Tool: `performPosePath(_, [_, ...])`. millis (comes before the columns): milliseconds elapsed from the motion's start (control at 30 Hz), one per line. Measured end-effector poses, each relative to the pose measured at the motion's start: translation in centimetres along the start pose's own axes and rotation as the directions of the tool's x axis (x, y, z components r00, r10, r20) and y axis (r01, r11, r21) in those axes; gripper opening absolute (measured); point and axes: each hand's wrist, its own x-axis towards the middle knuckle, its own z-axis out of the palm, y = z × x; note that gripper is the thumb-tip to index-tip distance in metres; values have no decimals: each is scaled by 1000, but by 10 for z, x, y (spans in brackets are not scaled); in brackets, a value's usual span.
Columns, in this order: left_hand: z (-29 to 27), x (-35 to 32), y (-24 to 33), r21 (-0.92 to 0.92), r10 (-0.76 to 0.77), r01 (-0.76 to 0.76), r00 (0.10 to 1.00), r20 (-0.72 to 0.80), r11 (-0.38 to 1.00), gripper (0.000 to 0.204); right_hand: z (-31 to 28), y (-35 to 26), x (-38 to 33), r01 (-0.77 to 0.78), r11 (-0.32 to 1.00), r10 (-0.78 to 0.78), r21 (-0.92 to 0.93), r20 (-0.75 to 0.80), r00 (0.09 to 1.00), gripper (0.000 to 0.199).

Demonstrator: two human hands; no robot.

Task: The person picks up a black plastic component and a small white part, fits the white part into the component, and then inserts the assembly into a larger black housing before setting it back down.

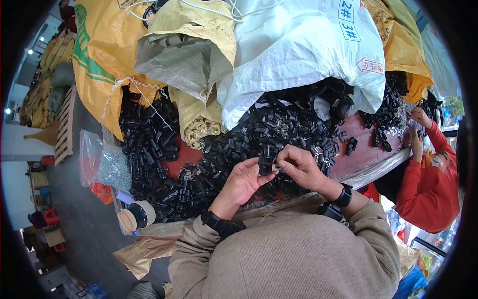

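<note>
My left hand (242, 182) grips a small black plastic piece (266, 158), shaped like a short housing and held upright between thumb and fingers. At its right side my right hand (300, 168) is closed in a pinch, with thumb and index finger close to the piece's lower end. Whatever small part sits in that pinch is too small to name. Under and around both hands lies a heap of similar black plastic pieces (298, 119), with small metal bits (326, 158) scattered among them. The heap covers much of a red tabletop (359, 149).
A white woven sack (298, 55) and a yellow sack (107, 60) stand behind the heap. At left are a clear bag of small metal parts (114, 167) and a round cream-and-black container (142, 214). A co-worker in a red sleeve (423, 194) works at the table's right.
</note>
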Motion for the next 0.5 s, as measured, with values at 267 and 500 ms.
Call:
performPosePath(267, [-4,-1,-2,-14,-54,53,996,-75,998,26,-3,-10,-3,44,990,-52,-135,-57,997,10])
performPosePath(500, [-4,-2,-7,21,-67,71,988,-142,997,23,8,-12,0,241,918,-270,-315,-51,962,9])
